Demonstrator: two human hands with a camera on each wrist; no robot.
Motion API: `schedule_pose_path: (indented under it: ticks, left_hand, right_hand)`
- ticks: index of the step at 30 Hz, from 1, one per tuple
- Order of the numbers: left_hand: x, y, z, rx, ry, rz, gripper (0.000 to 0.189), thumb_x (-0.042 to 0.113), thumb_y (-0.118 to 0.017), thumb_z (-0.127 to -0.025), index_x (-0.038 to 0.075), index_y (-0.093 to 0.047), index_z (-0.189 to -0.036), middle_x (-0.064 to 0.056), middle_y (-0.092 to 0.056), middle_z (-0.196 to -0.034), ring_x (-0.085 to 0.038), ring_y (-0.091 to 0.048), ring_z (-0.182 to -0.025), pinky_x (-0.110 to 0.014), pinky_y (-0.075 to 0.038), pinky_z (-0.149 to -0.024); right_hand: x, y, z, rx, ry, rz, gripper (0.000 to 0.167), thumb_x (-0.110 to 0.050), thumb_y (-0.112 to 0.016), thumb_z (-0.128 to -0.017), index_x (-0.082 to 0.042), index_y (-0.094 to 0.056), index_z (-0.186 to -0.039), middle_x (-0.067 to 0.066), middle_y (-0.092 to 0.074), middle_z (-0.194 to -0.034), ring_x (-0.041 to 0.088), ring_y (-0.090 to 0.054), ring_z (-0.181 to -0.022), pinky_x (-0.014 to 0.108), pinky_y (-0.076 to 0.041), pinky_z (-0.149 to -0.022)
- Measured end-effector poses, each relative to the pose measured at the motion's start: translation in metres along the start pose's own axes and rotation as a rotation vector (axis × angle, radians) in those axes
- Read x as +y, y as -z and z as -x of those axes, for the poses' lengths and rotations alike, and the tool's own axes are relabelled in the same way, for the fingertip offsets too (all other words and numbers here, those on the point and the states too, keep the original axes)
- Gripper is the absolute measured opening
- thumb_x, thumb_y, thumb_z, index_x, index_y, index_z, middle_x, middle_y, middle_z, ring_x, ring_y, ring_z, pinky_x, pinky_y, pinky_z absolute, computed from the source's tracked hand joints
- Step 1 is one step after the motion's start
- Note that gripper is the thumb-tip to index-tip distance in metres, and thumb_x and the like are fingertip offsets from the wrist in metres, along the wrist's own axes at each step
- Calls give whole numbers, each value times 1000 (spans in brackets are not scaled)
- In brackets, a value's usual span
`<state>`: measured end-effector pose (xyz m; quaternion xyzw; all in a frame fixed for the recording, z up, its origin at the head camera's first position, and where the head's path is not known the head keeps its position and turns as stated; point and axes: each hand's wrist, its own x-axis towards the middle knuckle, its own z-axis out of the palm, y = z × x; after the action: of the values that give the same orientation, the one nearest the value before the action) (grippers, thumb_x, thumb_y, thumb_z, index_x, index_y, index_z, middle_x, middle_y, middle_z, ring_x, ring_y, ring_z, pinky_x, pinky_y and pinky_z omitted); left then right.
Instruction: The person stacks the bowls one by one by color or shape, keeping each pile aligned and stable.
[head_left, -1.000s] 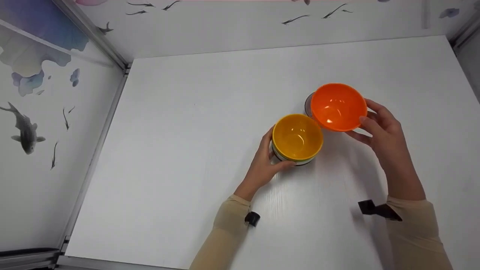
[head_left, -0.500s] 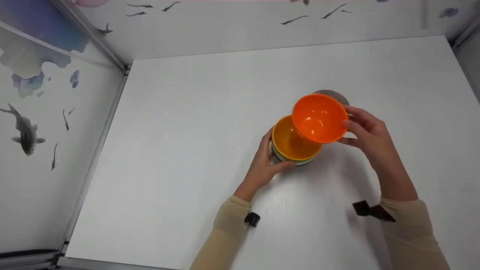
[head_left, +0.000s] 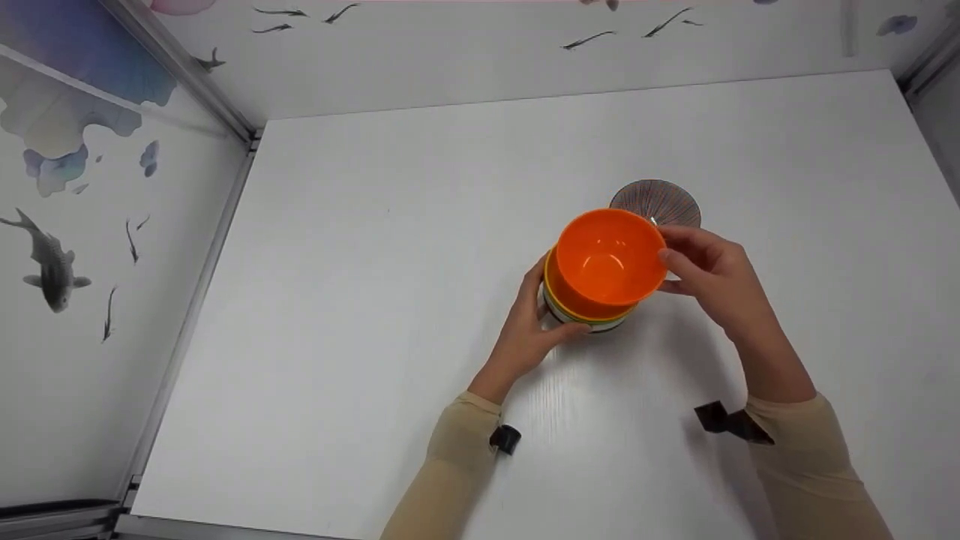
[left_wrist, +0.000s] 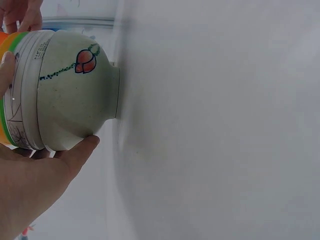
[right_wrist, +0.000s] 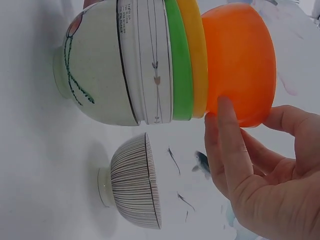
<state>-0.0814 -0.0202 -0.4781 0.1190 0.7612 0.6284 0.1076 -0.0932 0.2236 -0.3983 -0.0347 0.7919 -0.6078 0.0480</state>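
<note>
My right hand [head_left: 712,274] pinches the rim of an orange bowl [head_left: 611,255]. That bowl sits tilted, its lower part inside the yellow bowl [right_wrist: 194,55] at the top of a stack. Under the yellow one come a green bowl [right_wrist: 180,62], a white patterned bowl [right_wrist: 156,65] and, at the bottom, a pale bowl [left_wrist: 75,90] painted with a red flower bud. My left hand [head_left: 521,334] grips the side of this stack, thumb toward me and fingers round the left. Its far fingers are partly hidden by the bowls.
Just behind the stack, a striped bowl [right_wrist: 132,185] stands upright on the white table [head_left: 360,300], partly covered by the orange bowl in the head view. A printed wall [head_left: 450,60] borders the table's far side, and another panel [head_left: 90,337] its left.
My right hand has brought the orange bowl left and toward me, from beside the stack to into its top bowl. The striped bowl has come into fuller view. My left hand stays put.
</note>
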Motion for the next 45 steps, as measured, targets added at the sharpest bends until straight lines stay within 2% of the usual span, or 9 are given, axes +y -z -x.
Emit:
schedule_pose_path:
  ticks: [3, 9, 11, 15, 22, 25, 38, 45]
  left_hand:
    - [0, 0, 0, -1, 0, -1, 101, 23, -82, -83, 24, -17, -160, 7, -25, -164, -12, -25, -152, -43, -33, -122]
    - [0, 1, -1, -13, -21, 23, 98, 20, -80, -85, 22, -17, -160, 4, -25, -164, -15, -23, -153, -49, -34, -121]
    - [-1, 1, -1, -16, -20, 29, 97, 20, -80, -85, 22, -17, -160, 4, -25, -164, -15, -23, -153, -50, -33, -121]
    - [-1, 1, 0, -13, -8, 27, 97, 21, -80, -85, 21, -17, -160, 4, -26, -164, -15, -23, -153, -49, -34, -121]
    - [-1, 0, 0, -6, 5, 25, 97, 22, -79, -86, 21, -17, -160, 5, -26, -164, -16, -25, -152, -48, -35, -121]
    - [-1, 0, 0, -4, 0, 27, 98, 22, -80, -85, 22, -17, -159, 5, -27, -164, -15, -25, -152, -48, -36, -120]
    - [-1, -1, -1, 10, 25, 26, 103, 24, -84, -81, 25, -18, -160, 10, -28, -163, -12, -25, -152, -49, -33, -121]
    - [-1, -1, -2, 7, 18, 16, 102, 24, -83, -82, 23, -18, -160, 6, -27, -164, -15, -24, -153, -49, -33, -121]
  right_hand:
    - [-2, -4, 1, 9, 9, 57, 39, -18, -59, -101, 0, -59, -135, -11, -64, -111, 2, -67, -93, 21, -61, -72]
    - [-7, -12, 1, 40, 8, 195, 34, -16, -60, -99, -1, -64, -130, 12, -67, -116, -3, -63, -89, 13, -58, -69]
    - [-8, -14, 2, 49, 1, 227, 33, -16, -60, -99, -2, -65, -129, 16, -68, -116, -3, -63, -87, 11, -57, -69]
    - [-11, -15, 2, 67, -14, 288, 32, -15, -61, -98, -5, -67, -127, 16, -70, -114, 1, -62, -85, 7, -55, -69]
    - [-13, -15, 2, 76, -46, 372, 32, -14, -64, -96, -5, -68, -127, 17, -71, -110, 23, -65, -94, 3, -50, -67]
    - [-14, -15, 1, 82, -48, 393, 32, -13, -65, -96, -4, -68, -126, 18, -71, -109, 28, -65, -96, 2, -48, -66]
    - [-13, -16, -1, 66, -62, 412, 33, -15, -66, -96, -5, -68, -127, 16, -70, -108, 26, -68, -92, 5, -52, -66]
    - [-13, -10, -2, 72, -48, 407, 34, -26, -64, -98, -7, -68, -125, 15, -69, -110, 20, -66, -84, 12, -57, -65]
